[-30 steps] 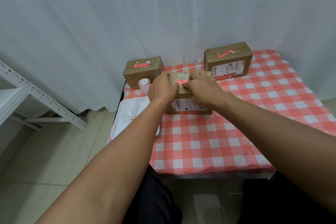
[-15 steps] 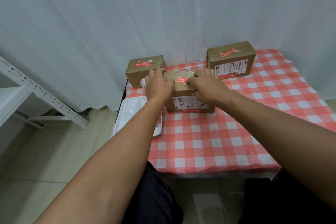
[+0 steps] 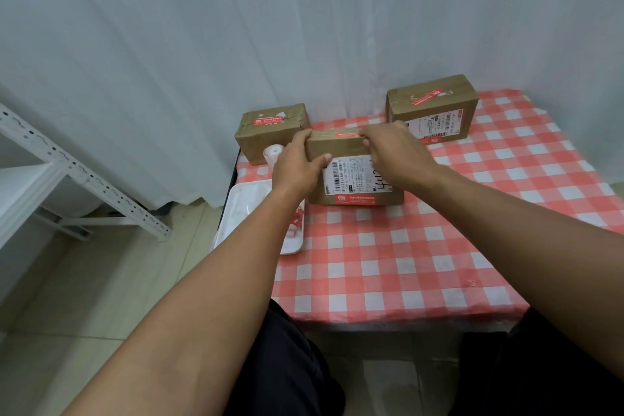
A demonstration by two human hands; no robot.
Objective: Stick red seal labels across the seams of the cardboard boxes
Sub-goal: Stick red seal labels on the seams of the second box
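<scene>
light: soft, even, diffuse, glowing through white translucent curtain | shadows: faint, lying under brown cardboard boxes | glare: none | blur: right edge of red-white checked tablecloth smearing slightly | distortion: wide-angle bending white metal shelf frame, stretching forearms

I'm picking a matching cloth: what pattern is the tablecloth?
Red and white checks on the tablecloth, clearest in the head view.

Middle box shipping label: barcode number, roughly "S1022945913590"; handwritten "WU". Other print too small.
</scene>
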